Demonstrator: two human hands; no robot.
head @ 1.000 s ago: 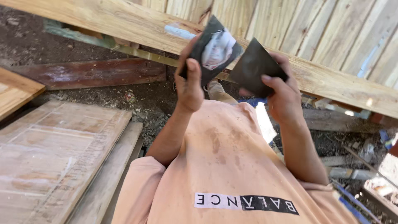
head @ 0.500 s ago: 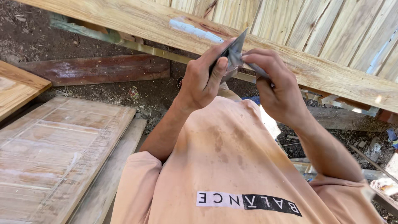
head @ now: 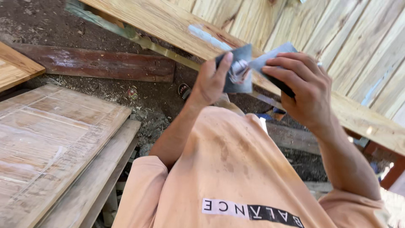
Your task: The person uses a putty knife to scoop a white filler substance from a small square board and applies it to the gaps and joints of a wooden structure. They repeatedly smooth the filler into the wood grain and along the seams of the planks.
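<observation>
Right now we have a dark grey sheet of sandpaper (head: 241,71) up in front of our chest, folded or bent along its middle, with a worn pale patch on the half facing us. Our left hand (head: 209,80) pinches the left half, thumb laid flat on the face; our right hand (head: 301,86) closes over the right half, fingers curled across its top edge. Neither hand is free, and the sheet rests on nothing. To fold it well, we judge, we should bring the two halves edge to edge and press the crease with the thumb, keeping the fresh grit outward and the worn patch inside. Behind the sheet runs a long pale plank (head: 168,25), slanting down toward the right, with a fence of upright boards (head: 346,38) beyond it. Below us at the left lies a weathered panel door (head: 55,143) on bare dirt.
</observation>
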